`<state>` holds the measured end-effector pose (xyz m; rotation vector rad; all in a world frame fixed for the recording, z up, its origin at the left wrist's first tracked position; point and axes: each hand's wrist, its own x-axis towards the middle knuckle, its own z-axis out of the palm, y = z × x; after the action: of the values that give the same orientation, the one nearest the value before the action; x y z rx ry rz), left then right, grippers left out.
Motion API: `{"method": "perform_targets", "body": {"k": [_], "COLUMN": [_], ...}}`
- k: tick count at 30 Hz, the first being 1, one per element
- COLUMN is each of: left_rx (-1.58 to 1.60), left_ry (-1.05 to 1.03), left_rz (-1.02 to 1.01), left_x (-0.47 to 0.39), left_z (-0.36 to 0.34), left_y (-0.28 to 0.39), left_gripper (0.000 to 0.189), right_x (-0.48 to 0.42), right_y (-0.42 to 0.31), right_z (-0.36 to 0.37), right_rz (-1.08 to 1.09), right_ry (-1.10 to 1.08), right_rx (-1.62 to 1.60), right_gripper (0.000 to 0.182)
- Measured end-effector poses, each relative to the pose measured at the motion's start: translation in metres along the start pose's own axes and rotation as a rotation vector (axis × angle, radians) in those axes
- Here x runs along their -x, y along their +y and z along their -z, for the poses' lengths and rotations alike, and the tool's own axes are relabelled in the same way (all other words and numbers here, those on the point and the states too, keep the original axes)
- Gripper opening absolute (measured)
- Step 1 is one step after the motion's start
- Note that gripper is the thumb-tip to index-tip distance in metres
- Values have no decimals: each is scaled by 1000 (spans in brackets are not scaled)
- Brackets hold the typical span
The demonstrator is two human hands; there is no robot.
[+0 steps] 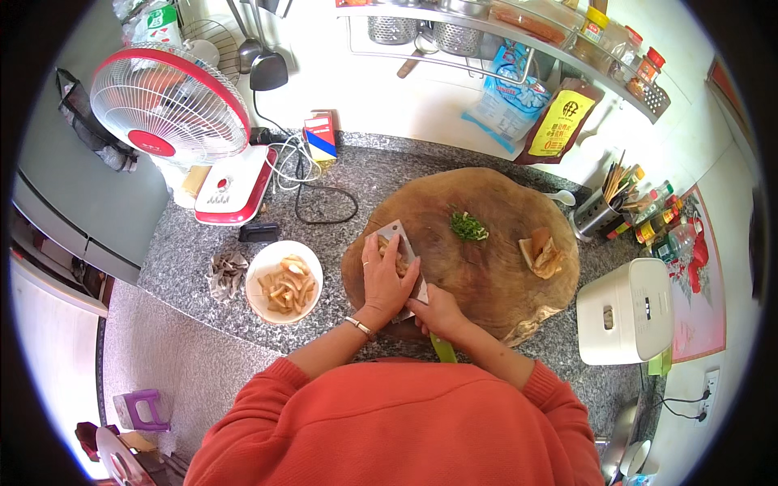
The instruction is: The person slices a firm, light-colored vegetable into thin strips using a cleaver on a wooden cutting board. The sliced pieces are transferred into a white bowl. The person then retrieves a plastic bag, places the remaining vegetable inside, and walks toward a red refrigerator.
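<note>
A round wooden chopping block (504,291) lies before me on the counter. My right hand (439,311) grips a cleaver with a green handle (442,349) near the block's front left edge. Its metal blade (396,229) points away from me, tilted rather flat. My left hand (389,273) spreads over the blade and holds light-brown food pieces (401,265) against it; the palm hides most of them. Left of the block stands a white bowl (256,302) containing similar light-brown strips (284,289). Chopped green herbs (468,226) and a few larger brown pieces (541,254) rest on the block.
Crumpled paper (227,276) and a small black tray (259,232) sit near the bowl. A red-and-white fan (234,188) with cables stands back left. To the right are a utensil holder (592,215), bottles (659,219) and a white appliance (626,313). A shelf (468,18) overhangs the back.
</note>
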<state>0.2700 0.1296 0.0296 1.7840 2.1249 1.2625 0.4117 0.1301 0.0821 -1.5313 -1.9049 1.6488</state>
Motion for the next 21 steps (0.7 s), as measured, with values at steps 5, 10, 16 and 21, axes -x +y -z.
{"method": "perform_targets", "body": {"k": [5, 10, 16, 21], "left_rx": [-94, -147, -216, -473], "left_ry": [56, 124, 175, 124], "left_rz": [-12, 6, 115, -31], "left_x": [-9, -15, 0, 8], "left_z": [32, 87, 107, 94], "left_y": [-12, -43, -94, -171], "left_gripper": [69, 68, 46, 22], "right_x": [-5, -20, -12, -1], "right_y": [-26, -54, -60, -56], "right_z": [-22, -63, -79, -63], "right_rz": [74, 149, 73, 70], "right_ry": [-96, -189, -275, -228], "right_rx": [-75, -170, -132, -61], "right_gripper": [25, 23, 22, 23]}}
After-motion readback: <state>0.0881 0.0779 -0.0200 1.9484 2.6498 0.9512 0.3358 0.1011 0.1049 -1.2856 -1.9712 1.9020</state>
